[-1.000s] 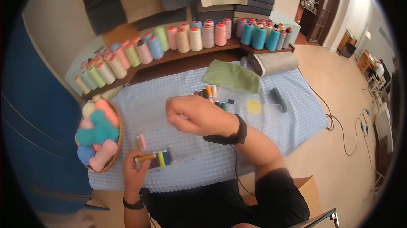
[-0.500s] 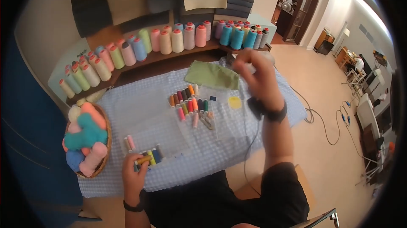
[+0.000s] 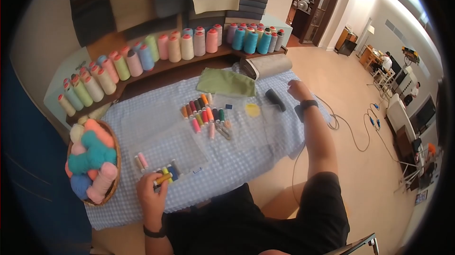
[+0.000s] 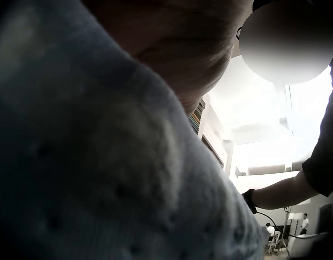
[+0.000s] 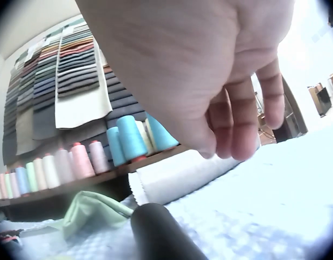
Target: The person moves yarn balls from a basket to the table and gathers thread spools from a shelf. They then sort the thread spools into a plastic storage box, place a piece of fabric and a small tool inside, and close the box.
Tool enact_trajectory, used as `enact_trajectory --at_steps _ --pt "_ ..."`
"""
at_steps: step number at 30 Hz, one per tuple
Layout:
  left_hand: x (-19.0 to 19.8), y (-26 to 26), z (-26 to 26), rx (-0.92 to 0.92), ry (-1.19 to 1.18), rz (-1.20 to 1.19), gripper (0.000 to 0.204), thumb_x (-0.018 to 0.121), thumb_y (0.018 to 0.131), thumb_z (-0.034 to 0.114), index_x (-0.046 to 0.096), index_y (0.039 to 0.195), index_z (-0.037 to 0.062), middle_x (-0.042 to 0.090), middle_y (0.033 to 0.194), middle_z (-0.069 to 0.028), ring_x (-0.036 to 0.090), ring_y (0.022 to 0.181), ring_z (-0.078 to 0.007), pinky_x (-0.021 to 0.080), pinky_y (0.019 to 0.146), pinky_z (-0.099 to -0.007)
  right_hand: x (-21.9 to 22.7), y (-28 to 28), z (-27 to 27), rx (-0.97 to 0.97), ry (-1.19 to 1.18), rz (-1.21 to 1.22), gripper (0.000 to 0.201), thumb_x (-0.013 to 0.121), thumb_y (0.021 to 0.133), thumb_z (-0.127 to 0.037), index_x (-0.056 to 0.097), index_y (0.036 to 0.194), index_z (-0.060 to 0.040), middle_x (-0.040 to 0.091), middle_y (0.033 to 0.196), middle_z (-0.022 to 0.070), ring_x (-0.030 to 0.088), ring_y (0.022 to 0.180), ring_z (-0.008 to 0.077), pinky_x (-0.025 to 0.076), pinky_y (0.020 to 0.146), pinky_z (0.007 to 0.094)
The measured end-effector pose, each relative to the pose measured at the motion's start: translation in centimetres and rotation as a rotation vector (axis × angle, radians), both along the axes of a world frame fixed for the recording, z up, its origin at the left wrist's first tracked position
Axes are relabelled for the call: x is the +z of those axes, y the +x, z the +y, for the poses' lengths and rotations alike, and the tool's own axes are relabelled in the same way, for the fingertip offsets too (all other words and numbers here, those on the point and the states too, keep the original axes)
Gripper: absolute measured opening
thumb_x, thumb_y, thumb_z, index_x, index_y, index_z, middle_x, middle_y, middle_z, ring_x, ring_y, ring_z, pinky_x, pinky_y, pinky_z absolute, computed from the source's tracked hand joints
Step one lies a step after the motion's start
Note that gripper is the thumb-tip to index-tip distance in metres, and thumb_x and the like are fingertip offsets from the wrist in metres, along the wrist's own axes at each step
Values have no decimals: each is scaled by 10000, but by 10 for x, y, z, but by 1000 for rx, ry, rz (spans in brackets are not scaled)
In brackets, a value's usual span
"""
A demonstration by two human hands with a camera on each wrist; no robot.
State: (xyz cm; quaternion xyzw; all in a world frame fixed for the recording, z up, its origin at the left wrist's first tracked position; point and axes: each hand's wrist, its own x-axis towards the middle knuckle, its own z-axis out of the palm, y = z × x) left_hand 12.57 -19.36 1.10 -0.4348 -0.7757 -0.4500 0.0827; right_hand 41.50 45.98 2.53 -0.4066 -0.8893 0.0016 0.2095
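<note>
My left hand (image 3: 150, 194) pinches a mustard thread spool (image 3: 164, 178) between thumb and fingers at the near left of the table. Beside it lie a blue spool (image 3: 173, 173) and a grey spool (image 3: 177, 165); a pink spool (image 3: 143, 160) lies farther up. Over the table's right side hangs my right hand (image 3: 298, 90), its fingers loosely bent with nothing in them. A dark cylinder (image 3: 275, 100) lies to its left, and a grey fabric roll (image 5: 183, 176) lies beyond it. Dark blurred cloth fills most of the left wrist view, hiding the left fingers.
Several coloured spools (image 3: 206, 113) lie mid-table near a green cloth (image 3: 226, 82). A basket (image 3: 119, 160) of yarn stands at the left. Thread cones (image 3: 187, 48) line a raised shelf at the back. A cable (image 3: 350, 134) runs over the floor at the right.
My right hand has swung from over the middle spools to the table's right side, uncovering those spools. The left hand stays at the near left with the mustard spool. The head view has shifted.
</note>
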Motion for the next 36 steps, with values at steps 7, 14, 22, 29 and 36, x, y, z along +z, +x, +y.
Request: enact_trajectory --at_steps 7,14,22,29,36 --pt "0 -1 0 -15 2 39 306 837 824 43 686 1090 56 724 1094 -125 679 1011 -350 492 922 -443 17 -5 -29 -185 24 -16 242 727 909 -213 736 1122 -97 768 1150 176 727 1083 364 571 935 480" --pt "-2 -3 2 -9 37 132 300 851 813 59 691 1065 80 735 1046 -102 695 967 -329 485 856 -449 45 -17 -45 -211 -40 -121 554 731 968 -409 615 1413 -102 674 1423 167 652 1290 372 510 1067 516" --pt "2 -2 3 0 28 92 293 841 847 69 696 1101 72 748 1090 -117 709 1007 -335 496 902 -443 124 -99 -178 255 319 230 324 761 963 -268 703 1211 -68 741 1192 122 699 1107 356 462 1072 562" --pt "0 -4 1 -15 75 30 290 858 845 55 697 1086 78 775 1064 -93 723 953 -305 505 857 -416 111 -165 -364 920 98 274 254 832 816 -31 728 1038 -98 713 974 63 666 959 303 512 933 415" --pt "-3 -4 1 4 125 10 292 872 832 55 702 1070 76 788 1043 -77 717 907 -306 517 825 -418 43 -200 -447 1208 -216 173 221 775 930 -189 703 1111 -85 704 1025 56 701 972 279 513 885 414"
